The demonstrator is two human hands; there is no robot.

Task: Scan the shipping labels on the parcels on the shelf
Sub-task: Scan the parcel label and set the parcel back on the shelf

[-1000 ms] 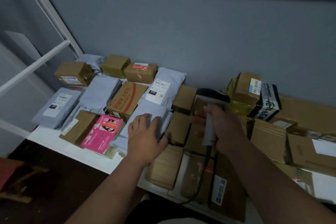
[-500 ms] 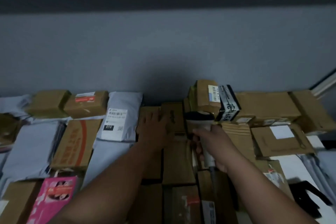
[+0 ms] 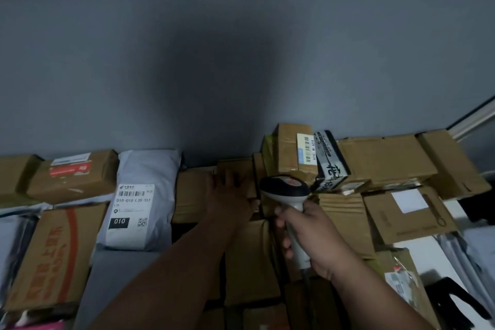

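Observation:
Cardboard parcels and grey mailer bags cover the white shelf (image 3: 426, 252). My right hand (image 3: 313, 238) grips the handle of a white and black barcode scanner (image 3: 285, 190), whose head points toward the back wall. My left hand (image 3: 227, 195) reaches far back and rests on a small brown box (image 3: 235, 169) at the rear, fingers laid over its top. Just right of the scanner stands a taped brown box with a barcode label (image 3: 305, 151). A grey mailer with a white shipping label (image 3: 128, 214) lies to the left.
A black-and-white printed carton (image 3: 330, 161) leans beside the labelled box. Flat brown boxes (image 3: 388, 161) fill the back right; one envelope carries a blank white label (image 3: 408, 201). A box with red characters (image 3: 53, 254) lies at the left. Black plastic (image 3: 455, 305) sits at the lower right.
The view has moved closer and to the right along the shelf. My left hand left the grey mailer at the front and reached to the small rear box. The scanner stays in my right hand.

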